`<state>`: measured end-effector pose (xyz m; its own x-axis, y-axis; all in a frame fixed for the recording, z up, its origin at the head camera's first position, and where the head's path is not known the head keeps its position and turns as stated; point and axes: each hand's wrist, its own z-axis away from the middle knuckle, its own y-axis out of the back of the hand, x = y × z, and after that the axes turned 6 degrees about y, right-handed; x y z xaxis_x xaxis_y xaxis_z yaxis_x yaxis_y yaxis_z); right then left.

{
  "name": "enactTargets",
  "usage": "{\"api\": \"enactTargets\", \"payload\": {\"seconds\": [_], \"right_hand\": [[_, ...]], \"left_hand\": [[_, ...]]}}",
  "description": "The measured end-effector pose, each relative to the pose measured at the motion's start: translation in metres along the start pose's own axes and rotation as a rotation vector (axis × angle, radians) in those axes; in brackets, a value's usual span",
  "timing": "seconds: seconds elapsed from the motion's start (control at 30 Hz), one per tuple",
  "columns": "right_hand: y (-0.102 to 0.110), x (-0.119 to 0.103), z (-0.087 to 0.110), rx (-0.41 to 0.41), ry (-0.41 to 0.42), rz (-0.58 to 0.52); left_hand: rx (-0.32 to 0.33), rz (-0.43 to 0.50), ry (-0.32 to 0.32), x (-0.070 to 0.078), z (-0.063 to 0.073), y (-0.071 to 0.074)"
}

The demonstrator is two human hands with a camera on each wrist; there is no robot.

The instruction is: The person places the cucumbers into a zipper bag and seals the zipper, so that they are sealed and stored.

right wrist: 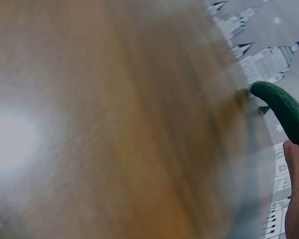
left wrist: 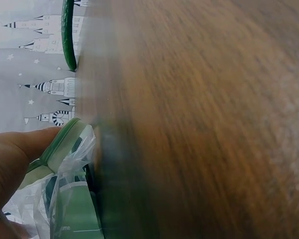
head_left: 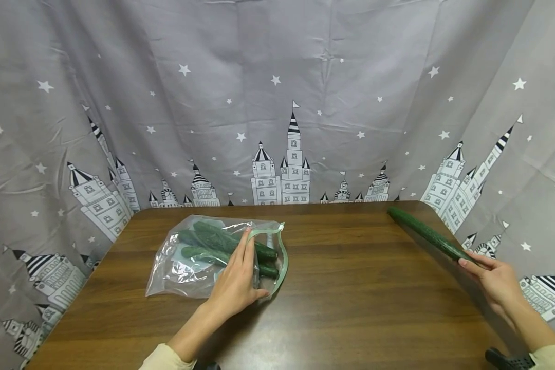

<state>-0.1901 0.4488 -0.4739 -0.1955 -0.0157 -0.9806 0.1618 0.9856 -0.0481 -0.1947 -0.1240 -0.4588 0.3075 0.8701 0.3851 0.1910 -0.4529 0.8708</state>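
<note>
On the left of the table lies a clear zip bag (head_left: 166, 280) with a green-edged mouth that gapes toward the right. Inside are dark green cucumbers (head_left: 215, 237), their ends (head_left: 268, 271) near the mouth. My left hand (head_left: 233, 282) holds the bag at its near rim, fingers long across the plastic and the thumb apart. In the left wrist view a finger (left wrist: 30, 144) meets the green zip strip (left wrist: 65, 137). Over at the right, my right hand (head_left: 497, 280) grips one long cucumber (head_left: 425, 231) by its near end; its far end points up-left.
A brown wooden table (head_left: 342, 288) with rounded far corners spans the view. Behind it and along both sides hangs a grey curtain (head_left: 333, 92) printed with castles and stars. The right hand is by the table's right edge.
</note>
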Motion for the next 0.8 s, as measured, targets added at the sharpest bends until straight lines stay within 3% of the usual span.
{"api": "enactTargets", "payload": {"seconds": [0.07,0.13,0.47,0.8], "right_hand": [[-0.001,-0.003,-0.001,-0.022,-0.010,-0.263],[-0.002,-0.007,-0.002,-0.064,0.008,-0.358],[-0.012,-0.030,-0.003,-0.265,0.018,-0.347],[-0.041,-0.042,0.001,-0.422,0.066,-0.411]], "left_hand": [[-0.004,0.000,0.001,0.001,0.000,0.001],[-0.006,-0.002,0.002,0.001,0.000,0.001],[0.012,-0.003,-0.012,0.004,-0.001,0.004],[0.006,-0.014,0.019,0.008,-0.003,0.007]]}}
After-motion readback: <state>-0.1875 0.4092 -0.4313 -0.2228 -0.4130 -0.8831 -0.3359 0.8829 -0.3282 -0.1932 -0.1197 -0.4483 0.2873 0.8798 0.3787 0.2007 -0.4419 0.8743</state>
